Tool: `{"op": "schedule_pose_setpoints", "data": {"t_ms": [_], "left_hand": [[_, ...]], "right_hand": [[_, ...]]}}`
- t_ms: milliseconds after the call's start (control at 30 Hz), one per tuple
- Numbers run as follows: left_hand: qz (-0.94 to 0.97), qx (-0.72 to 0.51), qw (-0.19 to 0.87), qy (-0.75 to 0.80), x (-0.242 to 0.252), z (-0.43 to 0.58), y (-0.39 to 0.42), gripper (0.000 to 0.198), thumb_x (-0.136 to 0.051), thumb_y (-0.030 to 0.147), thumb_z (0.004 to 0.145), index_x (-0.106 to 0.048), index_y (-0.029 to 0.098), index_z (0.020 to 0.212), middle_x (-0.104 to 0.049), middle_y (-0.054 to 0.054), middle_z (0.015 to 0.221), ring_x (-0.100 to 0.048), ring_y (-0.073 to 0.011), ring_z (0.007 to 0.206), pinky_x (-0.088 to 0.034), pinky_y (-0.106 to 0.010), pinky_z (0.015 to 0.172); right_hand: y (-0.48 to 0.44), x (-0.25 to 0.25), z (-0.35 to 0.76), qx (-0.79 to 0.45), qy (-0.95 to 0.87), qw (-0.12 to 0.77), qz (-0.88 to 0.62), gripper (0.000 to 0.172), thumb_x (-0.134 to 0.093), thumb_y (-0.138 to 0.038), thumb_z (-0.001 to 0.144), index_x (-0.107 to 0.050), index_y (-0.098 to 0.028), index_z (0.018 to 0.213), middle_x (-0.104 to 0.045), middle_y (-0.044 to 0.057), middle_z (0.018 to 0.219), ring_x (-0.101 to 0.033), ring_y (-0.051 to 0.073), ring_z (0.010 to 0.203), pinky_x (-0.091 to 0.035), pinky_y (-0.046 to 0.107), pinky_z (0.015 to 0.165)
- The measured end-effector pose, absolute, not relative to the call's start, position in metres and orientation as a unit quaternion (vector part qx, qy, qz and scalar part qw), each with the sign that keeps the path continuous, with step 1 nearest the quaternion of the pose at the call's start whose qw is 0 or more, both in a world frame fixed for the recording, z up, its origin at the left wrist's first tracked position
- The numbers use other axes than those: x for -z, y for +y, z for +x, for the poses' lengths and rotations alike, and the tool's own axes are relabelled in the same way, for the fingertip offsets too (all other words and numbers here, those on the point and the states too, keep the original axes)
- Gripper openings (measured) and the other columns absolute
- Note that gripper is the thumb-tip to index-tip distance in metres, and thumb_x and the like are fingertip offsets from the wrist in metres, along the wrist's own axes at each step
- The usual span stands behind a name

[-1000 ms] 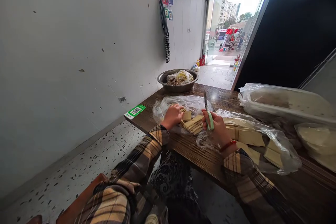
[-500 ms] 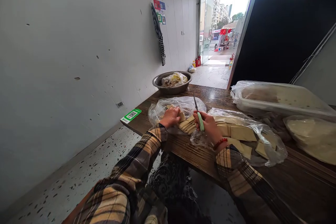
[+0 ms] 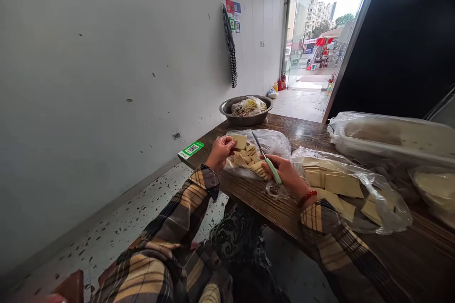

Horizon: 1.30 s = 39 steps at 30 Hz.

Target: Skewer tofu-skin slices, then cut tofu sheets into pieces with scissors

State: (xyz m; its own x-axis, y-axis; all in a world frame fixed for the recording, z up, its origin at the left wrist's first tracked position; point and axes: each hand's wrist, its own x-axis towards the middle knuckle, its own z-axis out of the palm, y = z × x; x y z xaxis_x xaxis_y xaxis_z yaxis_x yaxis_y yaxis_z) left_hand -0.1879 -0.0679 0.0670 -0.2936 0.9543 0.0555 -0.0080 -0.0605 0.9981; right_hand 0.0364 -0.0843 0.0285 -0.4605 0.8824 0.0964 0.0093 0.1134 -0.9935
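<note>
My left hand [image 3: 221, 152] pinches a pale yellow square sheet [image 3: 240, 141] above a pile of cut pieces [image 3: 245, 157] on a clear plastic bag [image 3: 275, 141]. Closed round the light green handle of a knife [image 3: 273, 170] is my right hand [image 3: 284, 173], just right of the pile. The dark, narrow blade points up and away, toward the back of the table. To the right, larger yellow sheets [image 3: 343, 184] lie in another clear bag [image 3: 394, 208].
A metal bowl [image 3: 245, 119] holding a bagged bundle stands at the table's far end. A green QR card [image 3: 192, 150] lies at the left corner. At the right are a plastic-wrapped tub [image 3: 391, 149] and a bag of pale rounds [image 3: 437, 187]. The wall borders the left side.
My left hand has come up from the pile with a square sheet. The knife now leans further left. The whole view has shifted, with the scene sitting further right.
</note>
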Motion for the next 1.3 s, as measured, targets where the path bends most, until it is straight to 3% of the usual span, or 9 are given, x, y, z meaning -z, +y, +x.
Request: {"op": "schedule_pose_setpoints", "data": {"t_ms": [133,433,733,1000,1300], "left_hand": [[0.400,-0.612,0.448,0.514,-0.079,-0.182,-0.079,0.016,-0.064,0.018,0.080,-0.048,0.016,0.080,-0.060,0.002,0.066,-0.063,-0.0106,0.049,-0.039,-0.018,0.044],[0.408,-0.616,0.449,0.503,-0.089,-0.171,-0.090,0.021,-0.070,0.013,0.077,-0.050,0.013,0.083,-0.067,-0.002,0.071,-0.067,-0.0114,0.055,-0.051,-0.021,0.054],[0.456,-0.583,0.441,0.508,-0.083,-0.159,-0.095,0.019,-0.070,0.015,0.075,-0.053,0.012,0.082,-0.065,-0.001,0.068,-0.064,-0.0099,0.053,-0.051,-0.021,0.053],[0.450,-0.593,0.442,0.501,-0.080,-0.153,-0.089,0.025,-0.075,0.018,0.073,-0.052,0.012,0.082,-0.066,-0.001,0.067,-0.065,-0.0106,0.052,-0.053,-0.022,0.054],[0.453,-0.587,0.443,0.504,-0.078,-0.154,-0.087,0.025,-0.074,0.018,0.073,-0.051,0.012,0.082,-0.065,0.000,0.067,-0.064,-0.0105,0.051,-0.052,-0.022,0.052]], "right_hand": [[-0.089,-0.033,0.039,-0.585,-0.656,0.341,-0.334,0.065,-0.069,-0.057,0.072,-0.060,-0.012,0.118,-0.050,-0.006,0.058,-0.046,0.009,0.047,-0.039,0.021,0.042],[-0.097,-0.033,0.041,-0.677,-0.622,0.277,-0.280,0.062,-0.073,-0.059,0.068,-0.061,-0.015,0.110,-0.058,0.000,0.074,-0.052,0.010,0.057,-0.042,0.021,0.045],[-0.098,-0.032,0.042,-0.701,-0.607,0.277,-0.254,0.058,-0.072,-0.058,0.071,-0.061,-0.017,0.111,-0.059,0.000,0.078,-0.053,0.011,0.063,-0.045,0.021,0.053],[-0.101,-0.040,0.041,-0.703,-0.594,0.283,-0.270,0.065,-0.075,-0.063,0.063,-0.063,-0.017,0.108,-0.060,0.001,0.076,-0.055,0.012,0.063,-0.046,0.023,0.053],[-0.100,-0.036,0.041,-0.672,-0.622,0.291,-0.276,0.057,-0.067,-0.062,0.070,-0.063,-0.017,0.104,-0.056,-0.002,0.070,-0.050,0.009,0.051,-0.041,0.022,0.044]]}}
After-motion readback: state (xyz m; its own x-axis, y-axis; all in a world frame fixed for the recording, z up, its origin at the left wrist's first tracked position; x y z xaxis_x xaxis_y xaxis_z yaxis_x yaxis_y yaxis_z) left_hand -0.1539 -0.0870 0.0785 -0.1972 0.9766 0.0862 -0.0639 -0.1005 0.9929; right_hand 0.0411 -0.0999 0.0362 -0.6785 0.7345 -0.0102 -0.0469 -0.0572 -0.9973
